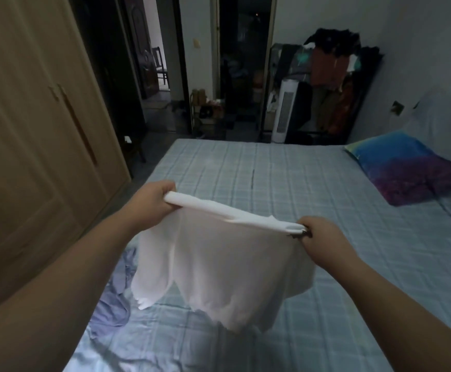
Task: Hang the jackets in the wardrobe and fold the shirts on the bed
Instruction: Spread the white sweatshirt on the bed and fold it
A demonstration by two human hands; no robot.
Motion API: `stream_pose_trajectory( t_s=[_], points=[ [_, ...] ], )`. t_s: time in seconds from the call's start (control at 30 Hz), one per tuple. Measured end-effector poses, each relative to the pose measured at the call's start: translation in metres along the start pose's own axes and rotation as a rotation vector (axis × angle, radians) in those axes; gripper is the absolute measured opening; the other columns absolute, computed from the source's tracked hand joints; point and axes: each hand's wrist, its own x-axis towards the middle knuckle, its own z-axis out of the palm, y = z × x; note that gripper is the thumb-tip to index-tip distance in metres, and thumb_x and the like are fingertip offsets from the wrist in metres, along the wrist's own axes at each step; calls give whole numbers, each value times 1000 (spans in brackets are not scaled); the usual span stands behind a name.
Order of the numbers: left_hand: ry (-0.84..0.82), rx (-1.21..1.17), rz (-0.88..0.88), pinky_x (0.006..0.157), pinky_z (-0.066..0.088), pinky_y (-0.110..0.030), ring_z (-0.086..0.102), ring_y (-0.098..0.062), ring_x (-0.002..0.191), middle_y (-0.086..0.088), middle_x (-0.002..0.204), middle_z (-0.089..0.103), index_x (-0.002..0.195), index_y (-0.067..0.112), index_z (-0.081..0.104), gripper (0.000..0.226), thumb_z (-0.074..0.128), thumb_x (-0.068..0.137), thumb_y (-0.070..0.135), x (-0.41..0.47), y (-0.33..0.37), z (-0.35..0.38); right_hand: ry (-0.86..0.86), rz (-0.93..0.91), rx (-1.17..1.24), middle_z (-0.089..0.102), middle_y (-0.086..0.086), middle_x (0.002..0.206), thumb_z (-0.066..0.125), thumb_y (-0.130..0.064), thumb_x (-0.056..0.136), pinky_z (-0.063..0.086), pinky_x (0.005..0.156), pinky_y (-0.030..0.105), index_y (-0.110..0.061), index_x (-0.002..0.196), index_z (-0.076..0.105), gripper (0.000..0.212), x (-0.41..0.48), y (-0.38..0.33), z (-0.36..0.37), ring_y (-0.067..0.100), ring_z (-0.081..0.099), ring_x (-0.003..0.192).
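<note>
A white shirt [219,269] hangs in the air above the bed [286,178], stretched between both hands along its top edge. My left hand [152,200] grips the left end of that edge, fingers curled round the fabric. My right hand [323,237] pinches the right end. The shirt's lower part droops toward the checked light-blue sheet. A pale lilac garment [114,296] lies crumpled at the bed's left edge, partly hidden behind the shirt and my left forearm.
The wooden wardrobe [31,130] with shut doors stands along the left. A blue and purple pillow [407,167] lies at the bed's right. Beyond the bed's far end stand a clothes rack [334,76], a white tower fan [284,111] and open doorways.
</note>
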Motion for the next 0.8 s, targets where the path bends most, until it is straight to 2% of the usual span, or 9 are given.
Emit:
stream_pose_trajectory(
  t_s=[0.1, 0.23, 0.33, 0.37, 0.43, 0.5, 0.6, 0.7, 0.8],
  points=[
    [-93, 113, -10, 59, 38, -35, 51, -17, 62, 5, 60, 50, 61, 21, 45, 41, 80, 80, 28, 11, 22, 13, -62, 50, -33, 63, -2, 79, 57, -10, 81, 36, 62, 31, -30, 72, 58, 23, 22, 25, -4, 26, 62, 81],
    [-178, 90, -22, 58, 35, -32, 48, -9, 60, 7, 59, 49, 58, 23, 44, 42, 82, 77, 24, 22, 39, 16, -252, 46, 1, 65, -7, 80, 58, -8, 84, 36, 60, 27, -28, 75, 64, 23, 44, 44, 2, 23, 61, 85],
    [-148, 64, -36, 57, 35, -31, 45, -3, 57, 6, 60, 48, 61, 21, 44, 42, 83, 75, 22, 25, 46, 20, -495, 35, 123, 65, -4, 83, 61, -7, 80, 39, 59, 22, -25, 78, 65, 19, 42, 50, 14, 20, 61, 84],
    [-137, 73, -33, 57, 35, -31, 44, -2, 56, 6, 60, 48, 62, 21, 43, 42, 83, 75, 21, 25, 47, 22, -566, 54, 188, 68, 0, 88, 63, -13, 75, 42, 63, 24, -22, 84, 67, 14, 37, 50, 18, 21, 62, 86],
    [-123, 105, -22, 56, 33, -27, 44, -1, 56, 6, 60, 48, 64, 20, 43, 41, 82, 75, 20, 23, 48, 26, -666, 115, 358, 71, 3, 87, 62, -23, 62, 46, 70, 30, -19, 84, 71, 25, 30, 53, 24, 19, 64, 82],
    [-106, 139, -14, 54, 31, -20, 45, 0, 58, 6, 60, 48, 65, 20, 43, 40, 81, 75, 21, 20, 46, 29, -728, 204, 542, 73, 3, 91, 68, -29, 71, 47, 76, 32, -17, 88, 75, 23, 26, 55, 29, 19, 67, 84],
    [-69, 158, -30, 55, 34, -23, 47, -2, 59, 4, 63, 51, 69, 19, 45, 38, 81, 76, 28, 13, 36, 28, -712, 283, 639, 75, 9, 100, 67, -37, 90, 52, 87, 36, -9, 100, 76, 31, 25, 57, 33, 24, 70, 95],
    [-96, 183, -76, 56, 36, -28, 48, -4, 61, 7, 67, 53, 73, 23, 45, 37, 81, 76, 32, 4, 25, 24, -626, 144, 598, 72, 22, 98, 69, -25, 91, 47, 80, 38, 2, 97, 70, 28, 24, 53, 28, 24, 65, 87],
    [-145, 251, -125, 59, 40, -28, 55, -11, 68, 5, 69, 57, 75, 24, 50, 35, 83, 72, 35, -3, 19, 15, -542, 7, 540, 70, 15, 94, 71, -26, 87, 47, 78, 41, -4, 98, 67, 25, 22, 43, 12, 24, 62, 82]
  ],
)
